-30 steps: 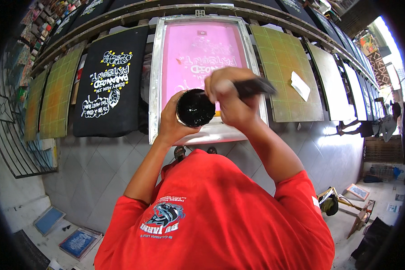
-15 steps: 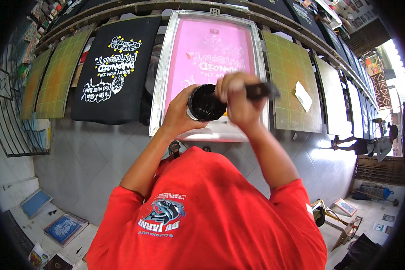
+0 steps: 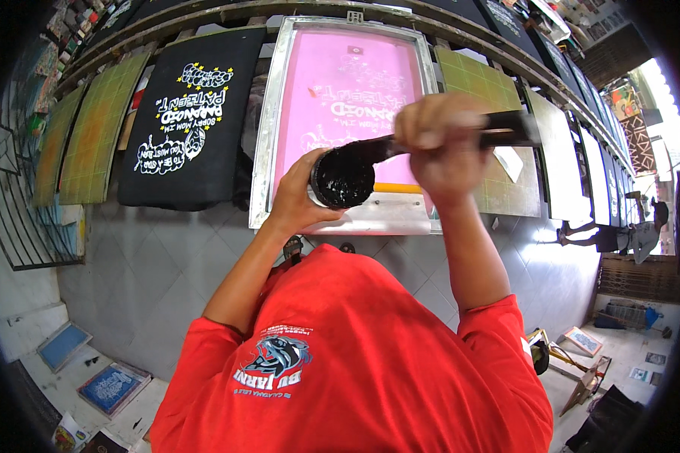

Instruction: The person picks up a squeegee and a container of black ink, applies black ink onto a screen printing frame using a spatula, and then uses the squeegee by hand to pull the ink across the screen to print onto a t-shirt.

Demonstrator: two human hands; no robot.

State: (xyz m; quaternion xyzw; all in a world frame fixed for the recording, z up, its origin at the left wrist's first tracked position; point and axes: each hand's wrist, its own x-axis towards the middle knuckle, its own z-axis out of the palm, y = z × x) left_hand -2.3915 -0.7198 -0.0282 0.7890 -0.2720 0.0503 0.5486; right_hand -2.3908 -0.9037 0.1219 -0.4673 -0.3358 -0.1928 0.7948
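Observation:
My left hand [image 3: 298, 200] grips a round tub of black ink [image 3: 342, 178], tilted so that its open mouth faces me. My right hand [image 3: 440, 143] is closed on the dark handle of a spatula [image 3: 506, 128] whose blade end reaches into the tub. Both are held over the near edge of a pink mesh screen in a metal frame [image 3: 264, 136]. A yellow strip [image 3: 400, 188] lies on the screen just behind the tub. My red shirt [image 3: 355, 355] fills the lower middle.
A black printed T-shirt [image 3: 189, 128] lies on a board left of the screen. Green gridded boards [image 3: 91, 136] run along the long table on both sides. Framed screens [image 3: 109, 385] rest on the floor at lower left. A person [image 3: 619, 234] stands far right.
The view has drawn closer to the table. The tub and spatula stay together in my hands, and my right hand has lifted higher over the screen.

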